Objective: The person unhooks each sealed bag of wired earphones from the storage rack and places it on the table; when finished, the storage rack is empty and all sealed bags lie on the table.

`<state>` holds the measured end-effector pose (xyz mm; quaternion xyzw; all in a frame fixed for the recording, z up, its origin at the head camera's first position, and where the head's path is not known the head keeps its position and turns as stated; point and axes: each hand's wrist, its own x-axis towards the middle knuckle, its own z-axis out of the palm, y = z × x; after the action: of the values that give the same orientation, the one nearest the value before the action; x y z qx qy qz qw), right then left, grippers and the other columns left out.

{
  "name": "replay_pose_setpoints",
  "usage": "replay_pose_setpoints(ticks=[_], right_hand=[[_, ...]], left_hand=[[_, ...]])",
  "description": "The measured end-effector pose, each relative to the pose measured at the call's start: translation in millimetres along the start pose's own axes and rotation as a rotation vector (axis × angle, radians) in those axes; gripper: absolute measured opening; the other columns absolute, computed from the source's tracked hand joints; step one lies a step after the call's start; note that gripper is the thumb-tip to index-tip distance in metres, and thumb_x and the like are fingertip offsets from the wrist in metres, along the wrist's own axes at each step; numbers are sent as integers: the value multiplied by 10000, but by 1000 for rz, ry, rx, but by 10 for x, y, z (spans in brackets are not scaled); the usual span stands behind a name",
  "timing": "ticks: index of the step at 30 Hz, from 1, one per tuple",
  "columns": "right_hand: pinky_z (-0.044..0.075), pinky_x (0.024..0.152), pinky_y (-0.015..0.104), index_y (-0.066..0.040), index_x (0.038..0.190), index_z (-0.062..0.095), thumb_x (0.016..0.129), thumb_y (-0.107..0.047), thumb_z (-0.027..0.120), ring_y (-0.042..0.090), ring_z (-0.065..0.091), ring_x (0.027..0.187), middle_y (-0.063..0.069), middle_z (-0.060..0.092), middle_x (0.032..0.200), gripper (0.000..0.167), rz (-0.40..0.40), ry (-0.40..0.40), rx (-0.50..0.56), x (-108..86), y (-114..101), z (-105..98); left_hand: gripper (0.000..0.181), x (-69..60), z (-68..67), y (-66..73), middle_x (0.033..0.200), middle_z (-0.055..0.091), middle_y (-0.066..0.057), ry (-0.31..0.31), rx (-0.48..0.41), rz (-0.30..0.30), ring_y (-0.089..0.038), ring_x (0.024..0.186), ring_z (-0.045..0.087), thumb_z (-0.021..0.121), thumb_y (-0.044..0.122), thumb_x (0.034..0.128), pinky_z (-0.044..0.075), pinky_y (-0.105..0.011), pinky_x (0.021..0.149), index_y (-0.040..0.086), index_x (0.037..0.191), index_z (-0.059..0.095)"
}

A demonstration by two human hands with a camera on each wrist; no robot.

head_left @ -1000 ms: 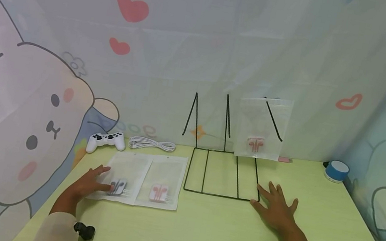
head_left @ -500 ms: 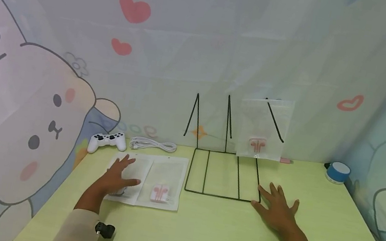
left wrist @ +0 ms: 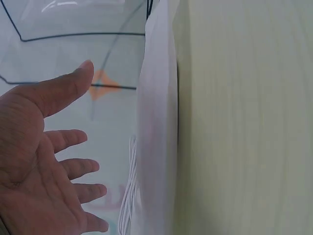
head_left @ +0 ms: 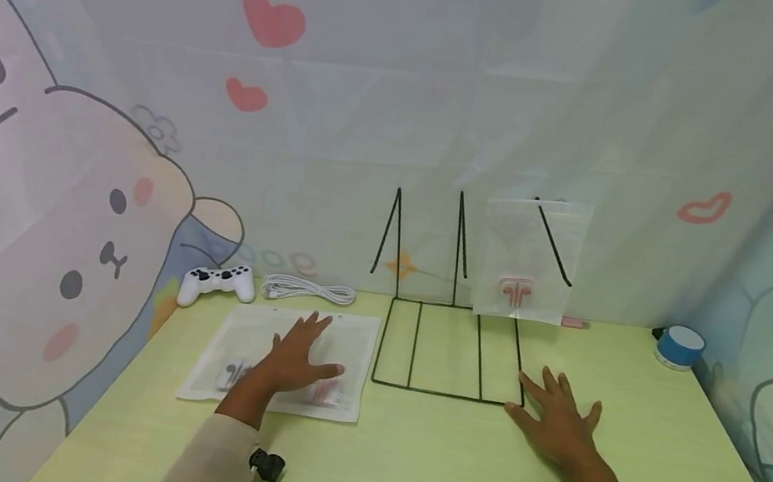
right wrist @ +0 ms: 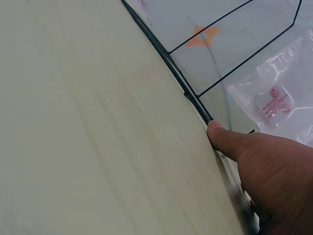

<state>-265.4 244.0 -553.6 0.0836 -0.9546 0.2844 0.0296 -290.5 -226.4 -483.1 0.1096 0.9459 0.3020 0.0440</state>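
Note:
Two flat clear-and-white zip bags lie side by side on the table: the left bag (head_left: 205, 381) holds a case of dark earphones (head_left: 234, 374), the right bag (head_left: 358, 346) a case of pink earphones (head_left: 326, 391). Over them is my left hand (head_left: 292, 359), its fingers spread and gripping nothing; it partly hides the right bag. In the left wrist view its palm stands apart from the bag. My right hand (head_left: 555, 419) rests at the front right corner of the black wire rack (head_left: 438, 392), thumb and a fingertip touching the frame. A third bag (head_left: 537, 248) with pink earphones hangs on the rack's right hook.
A white game controller (head_left: 218, 283) and a coiled white cable (head_left: 308, 289) lie behind the flat bags. At the back right stand a blue-and-white round container (head_left: 679, 346) and a small pink item (head_left: 575, 323). Two more upright hooks (head_left: 459, 244) rise from the rack's back. A printed cloth hangs behind the table.
My left hand has moved right, from the left bag across to the right bag, uncovering the dark earphones. My right hand stays at the rack's corner.

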Motion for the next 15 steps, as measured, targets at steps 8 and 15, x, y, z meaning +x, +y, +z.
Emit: replay_pose_setpoints(ticks=[8,15], right_hand=[[-117,1112,953,-181,1674,458,1057,-624,613,577,117,1660,299,230,1783,775,0,-2,-7,16,40,20],[-122,1110,953,-179,1672,460,1056,-627,612,579,114,1659,301,228,1783,777,-3,3,-4,17,25,20]], left_hand=[[918,133,277,294,1811,207,-251,27,25,52,-519,1685,155,767,455,998,74,-822,1284,110,1725,326],[871,213,510,562,1802,230,-261,36,97,79,-528,1680,171,675,557,1036,104,-806,1294,110,1713,359]])
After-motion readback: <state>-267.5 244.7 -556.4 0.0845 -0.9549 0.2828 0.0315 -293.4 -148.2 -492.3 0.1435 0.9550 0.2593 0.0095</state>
